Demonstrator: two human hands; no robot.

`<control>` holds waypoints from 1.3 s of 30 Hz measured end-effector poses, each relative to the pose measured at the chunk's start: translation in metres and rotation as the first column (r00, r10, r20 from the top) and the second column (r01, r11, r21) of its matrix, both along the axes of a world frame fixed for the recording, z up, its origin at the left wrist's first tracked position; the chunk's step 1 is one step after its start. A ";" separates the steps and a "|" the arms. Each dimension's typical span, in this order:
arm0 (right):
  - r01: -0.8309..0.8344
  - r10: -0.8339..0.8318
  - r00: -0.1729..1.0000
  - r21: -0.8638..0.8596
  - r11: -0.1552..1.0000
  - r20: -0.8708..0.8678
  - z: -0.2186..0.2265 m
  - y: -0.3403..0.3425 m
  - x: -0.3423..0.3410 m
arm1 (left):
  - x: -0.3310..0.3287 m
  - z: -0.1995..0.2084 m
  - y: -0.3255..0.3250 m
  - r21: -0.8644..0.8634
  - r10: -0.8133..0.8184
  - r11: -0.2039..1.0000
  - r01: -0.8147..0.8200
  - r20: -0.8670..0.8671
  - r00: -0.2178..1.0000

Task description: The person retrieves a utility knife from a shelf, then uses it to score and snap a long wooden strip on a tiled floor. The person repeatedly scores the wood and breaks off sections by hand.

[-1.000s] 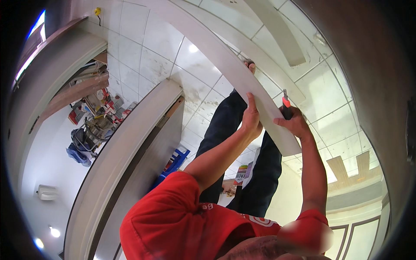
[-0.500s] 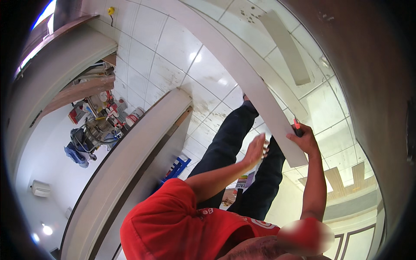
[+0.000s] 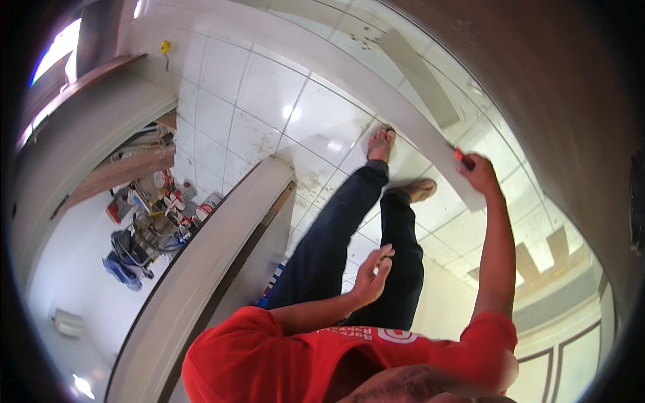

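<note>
My right hand (image 3: 482, 176) is closed round a small tool (image 3: 463, 158) with a red and black handle and a thin tip. Its exact kind is too small to make out. The hand is at the right edge of a long pale board (image 3: 403, 121), close to its near end; whether it touches the board I cannot tell. The board runs from the upper left across the view. My left hand (image 3: 371, 277) is over my dark trousers, fingers loosely bent and apart from the thumb, holding nothing.
A shorter flat strip (image 3: 420, 80) lies on the white tiled floor (image 3: 259, 138) beyond the board. A pale door-like panel (image 3: 201, 269) stands at the left. Behind it are a bucket (image 3: 209, 205) and piled tools (image 3: 158, 221). A yellow object (image 3: 165, 47) lies at the far left.
The board's near end has shifted away from me. My right hand has moved away too, still holding the tool. My left hand has drawn back towards my body, and both feet now show.
</note>
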State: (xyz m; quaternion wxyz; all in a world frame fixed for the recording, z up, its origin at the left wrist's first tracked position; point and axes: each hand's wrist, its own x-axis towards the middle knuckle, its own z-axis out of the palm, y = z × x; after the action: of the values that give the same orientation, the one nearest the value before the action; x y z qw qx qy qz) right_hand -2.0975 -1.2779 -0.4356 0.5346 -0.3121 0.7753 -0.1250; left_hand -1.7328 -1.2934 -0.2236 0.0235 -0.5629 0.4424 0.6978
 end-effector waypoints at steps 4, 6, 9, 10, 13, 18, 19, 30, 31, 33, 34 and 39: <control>0.217 -0.219 0.963 0.027 0.976 0.160 -0.044 0.011 -0.023 | -0.024 -0.031 -0.049 -0.005 -0.087 0.996 0.087 -0.089 0.992; 0.274 -0.275 0.950 0.026 0.961 0.149 -0.067 0.013 -0.025 | -0.053 -0.071 -0.103 -0.211 -0.389 0.906 0.366 -0.079 0.918; 0.246 -0.242 0.964 -0.016 0.969 0.111 -0.118 0.020 -0.027 | -0.104 -0.166 -0.186 -0.664 -0.766 0.333 0.669 0.224 0.603; 0.247 -0.244 0.963 -0.009 0.969 0.116 -0.127 0.020 -0.025 | -0.122 -0.191 -0.207 -0.640 -0.779 0.281 0.716 0.283 0.559; 0.210 -0.215 0.969 0.051 0.976 0.121 -0.128 0.015 -0.016 | -0.159 -0.285 -0.268 -0.783 -0.854 -0.042 0.620 0.350 0.385; 0.181 -0.188 0.959 0.054 0.982 0.213 -0.137 0.021 -0.005 | -0.196 -0.356 -0.314 -0.434 -0.835 -0.363 0.824 0.545 -0.080; 0.174 -0.181 0.956 0.050 0.984 0.230 -0.138 0.025 -0.006 | -0.205 -0.359 -0.317 -0.254 -0.857 -0.353 0.900 0.473 -0.203; 0.317 -0.155 0.793 0.181 0.931 -0.589 -0.186 0.109 -0.061 | -0.266 -0.401 -0.351 -0.295 -0.846 -0.426 0.855 0.465 -0.261; 0.360 -0.155 0.758 0.209 0.909 -0.634 -0.201 0.126 -0.062 | -0.274 -0.405 -0.353 -0.309 -0.841 -0.427 0.850 0.481 -0.247; 0.424 -0.209 0.728 0.188 0.886 -0.653 -0.222 0.159 -0.056 | -0.281 -0.404 -0.353 -0.308 -0.833 -0.415 0.856 0.507 -0.222; 0.456 -0.235 0.711 0.181 0.871 -0.662 -0.229 0.173 -0.053 | -0.286 -0.400 -0.351 -0.303 -0.830 -0.401 0.865 0.519 -0.203; 0.408 -0.244 0.739 0.129 0.904 -0.628 -0.249 0.196 -0.027 | -0.289 -0.382 -0.346 -0.340 -0.805 -0.339 0.877 0.588 -0.083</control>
State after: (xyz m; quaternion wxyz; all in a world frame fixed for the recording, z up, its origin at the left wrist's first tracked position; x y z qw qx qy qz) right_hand -2.1242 -1.0815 -0.6845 0.2678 -0.1212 0.9558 -0.0104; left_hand -2.0217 -1.6399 -0.6059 0.3448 -0.0410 0.9174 0.1944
